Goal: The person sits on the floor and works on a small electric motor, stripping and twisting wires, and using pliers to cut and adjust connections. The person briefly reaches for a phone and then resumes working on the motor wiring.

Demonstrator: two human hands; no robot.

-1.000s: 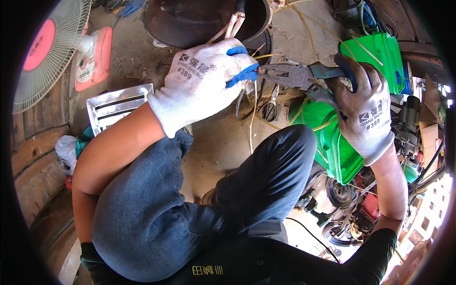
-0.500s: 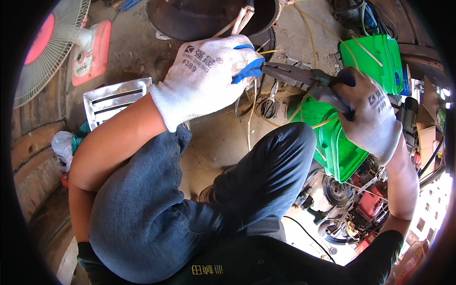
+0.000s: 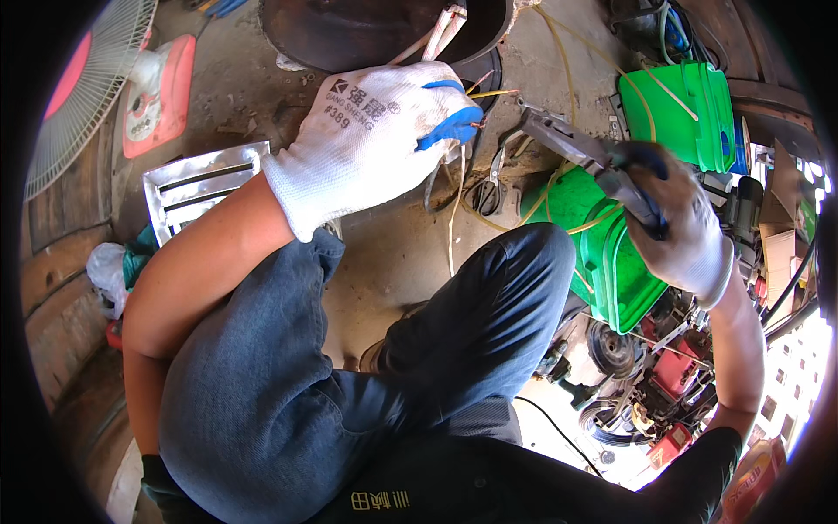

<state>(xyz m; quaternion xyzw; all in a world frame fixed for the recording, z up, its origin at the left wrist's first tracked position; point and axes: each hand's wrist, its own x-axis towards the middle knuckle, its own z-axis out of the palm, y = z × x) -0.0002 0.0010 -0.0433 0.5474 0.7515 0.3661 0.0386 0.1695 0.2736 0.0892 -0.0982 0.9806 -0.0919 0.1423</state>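
Note:
My left hand (image 3: 367, 144), in a white knit glove with blue-coated fingers, is closed in a pinch on an electric wire; a bit of its reddish bare end (image 3: 478, 125) sticks out past the fingertips. Pale wires (image 3: 447, 31) rise above that hand, and a thin yellow wire (image 3: 496, 93) points right beside it. My right hand (image 3: 676, 218), in a similar soiled glove, grips a pair of pliers (image 3: 567, 144) by the handles. The plier jaws point up and left, apart from the wire. A pair of scissors (image 3: 491, 188) lies on the floor below the pliers' tip.
A dark round pan (image 3: 336, 35) stands ahead. Two green plastic containers (image 3: 681, 109) are at the right, yellow tubing across them. Left are a pink-based fan (image 3: 161, 100) and a shiny slotted metal frame (image 3: 205, 188). Machine parts (image 3: 628, 367) crowd the lower right.
The pliers' jaws have come away from the wire at my left fingertips and moved right. My left hand keeps its pinch, nearly in place.

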